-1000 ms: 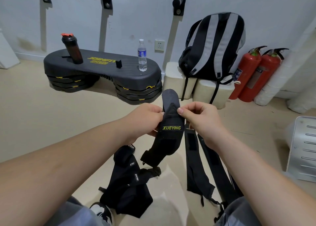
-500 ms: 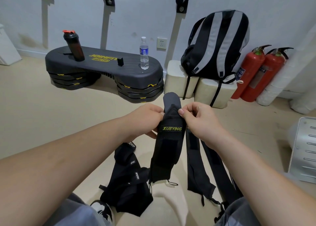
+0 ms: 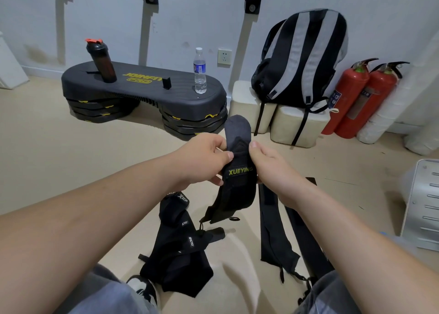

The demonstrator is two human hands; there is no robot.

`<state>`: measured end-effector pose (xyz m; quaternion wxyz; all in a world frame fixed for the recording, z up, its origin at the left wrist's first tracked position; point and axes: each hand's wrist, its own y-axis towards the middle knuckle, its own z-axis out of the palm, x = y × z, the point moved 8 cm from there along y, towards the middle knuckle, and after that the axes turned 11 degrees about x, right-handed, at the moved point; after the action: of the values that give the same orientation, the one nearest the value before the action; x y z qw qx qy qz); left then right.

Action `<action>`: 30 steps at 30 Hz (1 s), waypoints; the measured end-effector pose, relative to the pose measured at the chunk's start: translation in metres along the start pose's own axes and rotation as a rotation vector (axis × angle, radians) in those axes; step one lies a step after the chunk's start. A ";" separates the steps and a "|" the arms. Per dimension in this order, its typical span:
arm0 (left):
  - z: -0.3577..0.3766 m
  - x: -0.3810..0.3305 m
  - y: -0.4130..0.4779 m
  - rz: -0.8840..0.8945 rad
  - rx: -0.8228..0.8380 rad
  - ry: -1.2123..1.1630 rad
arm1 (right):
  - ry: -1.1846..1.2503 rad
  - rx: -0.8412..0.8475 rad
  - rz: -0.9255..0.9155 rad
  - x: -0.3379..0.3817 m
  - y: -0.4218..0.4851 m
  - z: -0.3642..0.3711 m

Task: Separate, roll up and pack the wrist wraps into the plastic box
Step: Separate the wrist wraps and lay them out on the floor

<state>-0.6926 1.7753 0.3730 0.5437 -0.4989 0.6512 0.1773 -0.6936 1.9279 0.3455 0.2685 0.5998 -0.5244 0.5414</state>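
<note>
Both hands hold one black wrap (image 3: 237,192) in the air at the centre of the frame, above the floor (image 3: 71,159). The left hand (image 3: 202,159) pinches its left edge and the right hand (image 3: 270,168) pinches its right edge. On each side the fingers (image 3: 254,145) are clamped on the fabric just above the yellow XUEYING label, thumbs toward the camera.

What has changed is the tail. Half a second ago it hung long and straight below the hands. Now it reads shorter and kicks toward the lower left, its loose end and small loop lifted. The grip points and the rounded top end have barely moved. I take this to mean that the wrap is free of the others and is being straightened or gathered for rolling. No roll has been started yet, so packing looks some way off.

The wrap's long axis runs nearly up and down the frame, leaning slightly. Its rounded end points to the top, standing clear above the thumbs, and its tail points to the lower left. The label faces the camera and reads upright.

A tangled pile (image 3: 177,259) of more wraps lies on the floor in the lower centre. Two long strips (image 3: 273,230) lie flat just right of centre, running from the middle toward the bottom of the frame.
</note>
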 end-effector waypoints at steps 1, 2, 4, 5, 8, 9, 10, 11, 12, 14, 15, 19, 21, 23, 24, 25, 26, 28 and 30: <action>0.001 -0.002 0.000 0.016 0.002 -0.008 | 0.036 0.013 0.023 -0.001 0.000 0.002; 0.001 -0.003 -0.001 0.033 0.000 -0.016 | 0.073 0.017 0.041 -0.003 0.002 0.003; -0.001 -0.005 -0.002 0.063 -0.017 -0.046 | 0.165 0.033 0.055 -0.006 0.005 0.004; -0.003 -0.006 -0.002 0.079 -0.029 -0.063 | 0.222 0.040 0.059 -0.007 0.006 0.005; -0.003 -0.009 -0.004 0.123 -0.042 -0.116 | 0.421 0.012 0.077 -0.013 0.007 0.003; -0.002 -0.011 -0.004 0.131 -0.038 -0.129 | 0.483 0.008 0.087 -0.016 0.008 0.003; -0.001 -0.012 -0.003 0.134 -0.032 -0.136 | 0.534 0.015 0.097 -0.018 0.008 0.004; 0.000 -0.013 -0.004 0.133 -0.027 -0.140 | 0.571 0.026 0.105 -0.019 0.009 0.005; 0.001 -0.014 -0.004 0.126 -0.022 -0.147 | 0.586 0.032 0.110 -0.020 0.009 0.006; 0.004 -0.016 -0.005 0.096 -0.003 -0.194 | 0.536 0.016 0.116 -0.022 0.010 0.006; 0.006 -0.016 -0.005 0.073 0.010 -0.226 | 0.501 -0.001 0.113 -0.022 0.010 0.006; 0.009 -0.014 -0.002 0.036 0.029 -0.263 | 0.404 -0.061 0.057 -0.014 0.009 0.001; 0.010 -0.015 -0.001 0.055 0.048 -0.254 | 0.381 -0.087 0.050 -0.012 0.008 -0.002; 0.011 -0.016 -0.001 0.080 0.063 -0.229 | 0.335 -0.115 0.050 -0.010 0.006 -0.002; 0.012 -0.016 -0.001 0.085 0.059 -0.211 | 0.291 -0.134 0.050 -0.010 0.005 -0.003; 0.013 -0.016 -0.001 0.086 0.042 -0.190 | 0.238 -0.148 0.049 -0.008 0.004 -0.003; 0.012 -0.015 0.000 0.083 0.011 -0.169 | 0.181 -0.155 0.043 -0.007 0.004 -0.002; 0.006 -0.013 0.002 0.072 -0.079 -0.133 | 0.097 -0.151 0.011 -0.003 0.004 0.000; 0.001 -0.011 0.004 0.062 -0.152 -0.121 | 0.051 -0.133 -0.029 0.000 0.004 0.003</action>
<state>-0.6963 1.7828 0.3811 0.5367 -0.5066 0.6171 0.2729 -0.6961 1.9241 0.3438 0.3287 0.5743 -0.5434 0.5166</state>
